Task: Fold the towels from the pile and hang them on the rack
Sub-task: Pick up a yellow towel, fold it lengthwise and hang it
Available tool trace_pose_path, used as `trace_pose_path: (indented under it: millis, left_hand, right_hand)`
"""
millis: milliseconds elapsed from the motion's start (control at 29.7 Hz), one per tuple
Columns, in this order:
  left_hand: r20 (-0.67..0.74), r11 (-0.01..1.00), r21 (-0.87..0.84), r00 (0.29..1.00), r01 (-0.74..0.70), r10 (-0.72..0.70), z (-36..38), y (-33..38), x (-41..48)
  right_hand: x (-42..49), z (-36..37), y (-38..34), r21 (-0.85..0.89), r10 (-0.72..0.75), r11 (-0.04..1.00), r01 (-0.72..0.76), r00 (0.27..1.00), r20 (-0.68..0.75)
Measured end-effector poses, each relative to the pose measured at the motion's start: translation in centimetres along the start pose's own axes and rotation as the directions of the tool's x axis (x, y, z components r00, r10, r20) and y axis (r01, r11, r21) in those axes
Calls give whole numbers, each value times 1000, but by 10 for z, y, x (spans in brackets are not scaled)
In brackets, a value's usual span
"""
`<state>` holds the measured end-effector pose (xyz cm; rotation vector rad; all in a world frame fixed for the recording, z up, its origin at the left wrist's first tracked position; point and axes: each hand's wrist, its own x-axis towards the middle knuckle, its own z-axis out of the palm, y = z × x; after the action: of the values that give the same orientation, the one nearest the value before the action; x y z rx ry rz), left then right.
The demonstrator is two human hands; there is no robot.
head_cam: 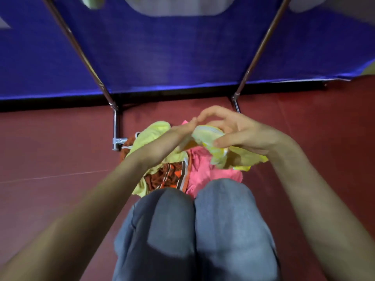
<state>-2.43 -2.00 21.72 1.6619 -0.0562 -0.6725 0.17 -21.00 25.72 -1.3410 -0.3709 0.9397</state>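
Observation:
A pile of towels lies on the floor in front of my knees: a pink towel (205, 167), an orange and brown patterned towel (170, 175) and a light green towel (150, 134). Above the pile I hold a yellow towel (239, 159) with a white striped edge. My right hand (233, 130) pinches its bunched edge between thumb and fingers. My left hand (178, 134) has its fingers stretched along the same edge, touching it beside my right fingertips. The metal rack's legs (115, 122) rise just behind the pile.
A blue cloth wall (182, 47) hangs behind the rack, down to a dark strip at the floor. The floor (50, 149) is dark red. My knees in grey jeans (192, 230) fill the lower middle. Pale cloth (178, 5) hangs at the top edge.

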Motion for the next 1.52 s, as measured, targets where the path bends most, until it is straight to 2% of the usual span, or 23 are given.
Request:
trace_pose_path:
  millis: [101, 168, 337, 438, 539, 606, 673, 741, 842, 943, 1044, 1145, 1347, 1414, 1515]
  left_hand:
    - [8, 999, -33, 1000, -18, 18, -5, 7, -13]
    - [-1, 996, 32, 997, -80, 80, -6, 17, -36]
    - [-70, 983, 108, 985, -149, 157, 0, 36, -79]
    - [-100, 953, 193, 961, -235, 257, 4, 44, -108]
    - [-115, 931, 235, 943, -280, 313, 4, 50, -118]
    - [-129, 912, 285, 930, -296, 343, 8, 56, -135]
    - [-134, 903, 307, 926, -300, 353, 10, 59, -152]
    - [-135, 909, 312, 935, -275, 329, 14, 59, -168]
    - [-94, 930, 250, 949, -270, 301, 18, 58, -180]
    - [-100, 938, 236, 954, -253, 282, 25, 62, -188]
    - [-139, 928, 237, 936, -286, 324, 29, 58, -192]
    - [-117, 930, 226, 940, -290, 321, 31, 55, -199]
    - [34, 903, 389, 982, -182, 184, 38, 23, -202]
    - [21, 919, 368, 989, -144, 147, 44, 13, -205]
    - [-41, 935, 345, 994, -82, 102, 46, 2, -211]
  right_hand:
    - [-5, 3, -18, -19, 13, 1000, -12, 999, 29]
    - [-17, 18, -33, -108, -2, 994, 3, 1000, 9]
    - [-37, 54, -49, -158, 0, 987, -23, 989, -146]
    - [-46, 79, -46, -333, 11, 939, -87, 975, -223]
    - [-47, 88, -35, -421, 96, 889, -178, 973, -209]
    - [-55, 99, -33, -474, 85, 861, -186, 970, -227]
    - [-62, 111, -36, -472, -38, 876, -101, 960, -276]
    - [-71, 124, -45, -414, -187, 909, 43, 931, -314]
    - [-79, 136, -55, -368, -287, 915, 164, 905, -312]
    - [-85, 147, -59, -356, -322, 912, 204, 893, -314]
    - [-93, 151, -60, -331, -353, 912, 242, 874, -333]
    - [-104, 155, -58, -310, -382, 910, 277, 852, -359]
    - [-124, 154, -63, -189, -425, 905, 381, 805, -413]
    - [-131, 153, -67, -221, -449, 894, 391, 792, -414]
    - [-142, 144, -76, -172, -469, 880, 444, 746, -473]
